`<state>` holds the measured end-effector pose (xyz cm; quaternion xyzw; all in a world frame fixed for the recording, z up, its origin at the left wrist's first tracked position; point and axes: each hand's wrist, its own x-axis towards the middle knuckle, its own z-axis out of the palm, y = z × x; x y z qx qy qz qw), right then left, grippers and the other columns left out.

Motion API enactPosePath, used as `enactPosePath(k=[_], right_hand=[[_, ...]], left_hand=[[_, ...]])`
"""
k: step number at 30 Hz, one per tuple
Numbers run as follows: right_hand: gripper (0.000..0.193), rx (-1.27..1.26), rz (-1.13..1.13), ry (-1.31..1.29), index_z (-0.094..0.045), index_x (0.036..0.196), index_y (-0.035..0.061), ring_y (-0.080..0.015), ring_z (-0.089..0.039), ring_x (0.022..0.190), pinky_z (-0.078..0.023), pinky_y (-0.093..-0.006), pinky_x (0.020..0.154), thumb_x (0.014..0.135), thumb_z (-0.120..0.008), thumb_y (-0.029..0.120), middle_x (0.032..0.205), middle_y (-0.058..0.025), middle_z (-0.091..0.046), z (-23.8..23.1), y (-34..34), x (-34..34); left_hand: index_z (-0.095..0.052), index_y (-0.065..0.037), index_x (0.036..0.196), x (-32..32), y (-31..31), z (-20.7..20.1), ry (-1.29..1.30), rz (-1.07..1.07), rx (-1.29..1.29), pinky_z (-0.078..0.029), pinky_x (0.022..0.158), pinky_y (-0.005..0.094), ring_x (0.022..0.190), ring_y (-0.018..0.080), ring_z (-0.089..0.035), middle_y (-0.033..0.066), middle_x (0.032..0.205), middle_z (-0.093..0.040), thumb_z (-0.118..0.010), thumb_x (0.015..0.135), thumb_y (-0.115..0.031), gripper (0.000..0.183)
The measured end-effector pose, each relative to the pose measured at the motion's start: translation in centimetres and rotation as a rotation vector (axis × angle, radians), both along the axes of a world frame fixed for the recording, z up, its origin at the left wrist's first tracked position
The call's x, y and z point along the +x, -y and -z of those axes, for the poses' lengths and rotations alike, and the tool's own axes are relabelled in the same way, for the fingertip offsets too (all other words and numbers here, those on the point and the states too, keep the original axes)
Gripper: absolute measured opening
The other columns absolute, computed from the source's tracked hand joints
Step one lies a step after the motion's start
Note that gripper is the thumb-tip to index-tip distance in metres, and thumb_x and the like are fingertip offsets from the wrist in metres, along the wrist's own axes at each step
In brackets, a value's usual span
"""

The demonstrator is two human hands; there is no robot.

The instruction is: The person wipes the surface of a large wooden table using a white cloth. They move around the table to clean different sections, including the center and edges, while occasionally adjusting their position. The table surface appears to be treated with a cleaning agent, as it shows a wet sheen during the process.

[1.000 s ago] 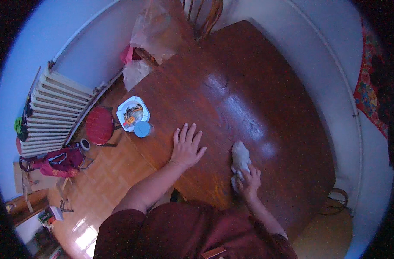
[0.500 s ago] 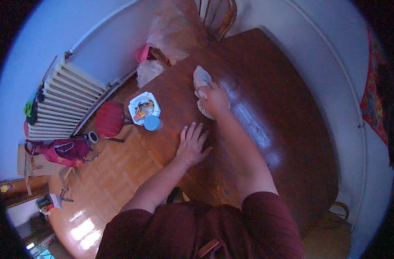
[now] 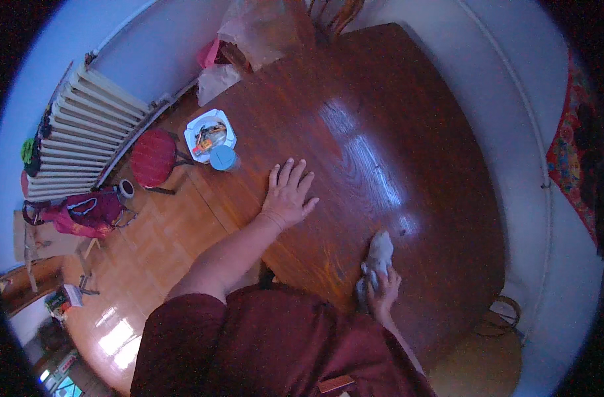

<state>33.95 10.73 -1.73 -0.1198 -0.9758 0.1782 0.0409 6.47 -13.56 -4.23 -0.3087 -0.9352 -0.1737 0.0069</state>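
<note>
A dark brown wooden table [image 3: 441,159] with a glossy top fills the middle and right. My right hand [image 3: 384,291] presses a crumpled pale cloth [image 3: 380,250] onto the tabletop at the near edge, close to my body. Its fingers are bent around the cloth. My left hand [image 3: 288,195] lies flat on the table further left, fingers spread, holding nothing. Beyond it, by the table's left edge, sit a white angular ashtray-like dish [image 3: 193,128] with small items in it and a blue-lidded round container [image 3: 222,157].
On the left are a red-topped stool [image 3: 152,157], a white radiator [image 3: 93,126] and a maroon bag [image 3: 93,213]. Clear plastic bags [image 3: 252,30] lie past the table's far left edge. A wooden chair [image 3: 345,14] stands at the far end.
My right hand has drawn the cloth from the far part of the table back toward my body and to the right. My left hand stays flat on the tabletop.
</note>
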Motion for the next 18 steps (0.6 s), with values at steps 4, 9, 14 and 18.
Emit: enactPosePath(k=[4, 9, 14, 18], right_hand=[[0.052, 0.059, -0.126, -0.008, -0.059, 0.111, 0.0169, -0.0381, -0.045, 0.112, -0.040, -0.0459, 0.093, 0.062, -0.076, 0.014, 0.128, -0.0118, -0.048, 0.3, 2.4, -14.6], [0.034, 0.049, -0.309, -0.090, -0.064, 0.106, 0.0182, -0.0333, -0.051, 0.103, -0.045, -0.0416, 0.087, 0.072, -0.068, 0.019, 0.118, -0.0103, -0.055, -0.8, 7.8, -32.4], [0.035, 0.034, -0.332, -0.044, -0.064, 0.105, 0.0178, -0.0339, -0.051, 0.104, -0.044, -0.0411, 0.087, 0.070, -0.069, 0.017, 0.115, -0.0116, -0.055, -1.8, 11.0, -37.8], [0.036, -0.012, -0.346, -0.125, -0.063, 0.105, 0.0171, -0.0359, -0.049, 0.108, -0.043, -0.0443, 0.091, 0.070, -0.070, 0.018, 0.121, -0.0108, -0.053, 1.3, 7.0, -29.3]], left_hand=[[-0.046, -0.009, 0.128, 0.0, 0.1, -0.1, -0.001, 0.004, 0.004, -0.014, 0.108, 0.0541, 0.132, 0.0344, -0.022, 0.0145, 0.141, -0.030, -0.058, 0.081, -0.045, 0.061], [-0.050, -0.007, 0.123, -0.2, -0.1, -0.3, -0.002, 0.016, 0.051, -0.014, 0.107, 0.0543, 0.132, 0.0349, -0.024, 0.0158, 0.139, -0.032, -0.062, 0.077, -0.043, 0.060], [-0.052, -0.005, 0.118, -0.2, 0.4, -0.1, 0.018, 0.005, 0.093, -0.015, 0.107, 0.0539, 0.131, 0.0355, -0.025, 0.0173, 0.138, -0.034, -0.065, 0.075, -0.039, 0.056], [-0.052, -0.006, 0.120, -0.3, 0.4, -0.2, 0.012, 0.013, 0.007, -0.015, 0.108, 0.0528, 0.132, 0.0347, -0.024, 0.0160, 0.139, -0.033, -0.062, 0.077, -0.042, 0.056]])
